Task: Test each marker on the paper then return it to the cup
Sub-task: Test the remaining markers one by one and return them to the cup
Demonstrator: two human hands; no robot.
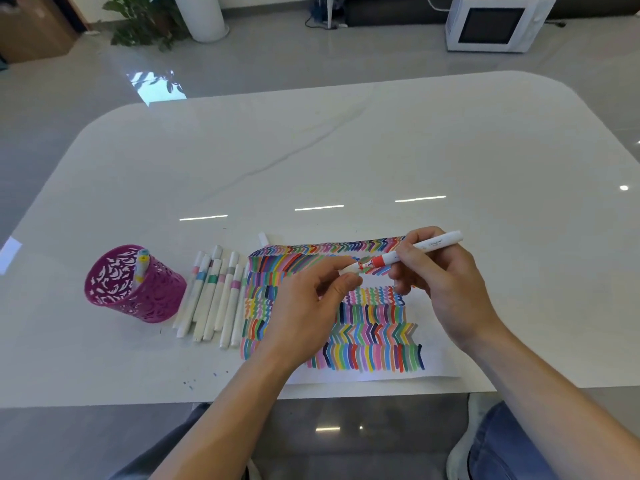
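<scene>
A white marker with a red band (420, 249) is gripped in my right hand (440, 285), lying nearly level over the paper (367, 327). My left hand (308, 306) pinches its white cap (349, 269) at the marker's tip end, cap and tip close together. The paper is covered with rows of coloured strokes. A magenta cut-out cup (133, 284) stands at the left with one yellow-banded marker (141, 265) inside. Several white markers (216, 296) lie side by side between the cup and the paper.
One more white marker (263, 239) lies just beyond the paper's far left corner. Small ink specks mark the white table (381, 150) near its front edge. On the floor beyond stand a white microwave (495, 22) and a potted plant (145, 22).
</scene>
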